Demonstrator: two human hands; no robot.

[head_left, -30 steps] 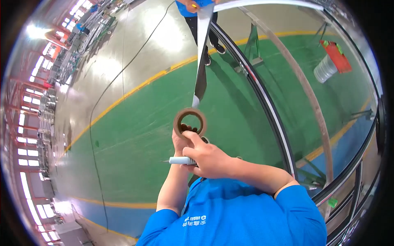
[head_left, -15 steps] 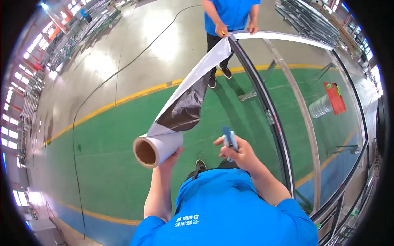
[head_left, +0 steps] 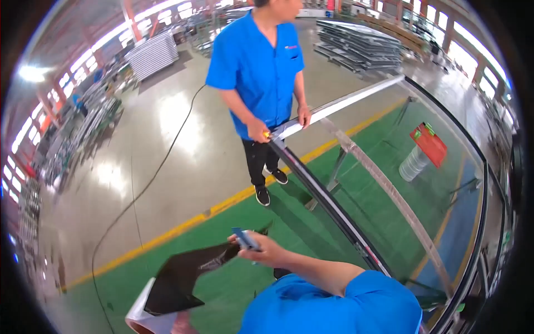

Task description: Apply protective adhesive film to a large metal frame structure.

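Observation:
My right hand (head_left: pixel 266 250) is closed around a blue utility knife (head_left: pixel 245 238), held out in front of my body. At the lower left is a roll of protective film (head_left: pixel 140 312), white outside with a brown cardboard core, partly cut off by the view's edge. My left hand (head_left: pixel 181 323) is blurred against the roll, gripping it. The film's loose dark sheet (head_left: pixel 178 278) stretches from the roll up to behind my right hand; whether that hand touches it I cannot tell. A long glazed frame (head_left: pixel 328 206) with black edges lies to the right, white film strip (head_left: pixel 345 106) along its far side.
Across from me a co-worker in a blue shirt (head_left: pixel 258 72) has both hands at the frame's near-left corner, a small yellow thing in one. Under the glass stand a red board (head_left: pixel 428 146) and a silvery ribbed cylinder (head_left: pixel 414 164). A dark cable (head_left: pixel 161 167) crosses the floor.
The film has come away from the frame's corner and hangs loose. The roll has moved down and left; my right hand with the knife has moved left. My view has tilted up.

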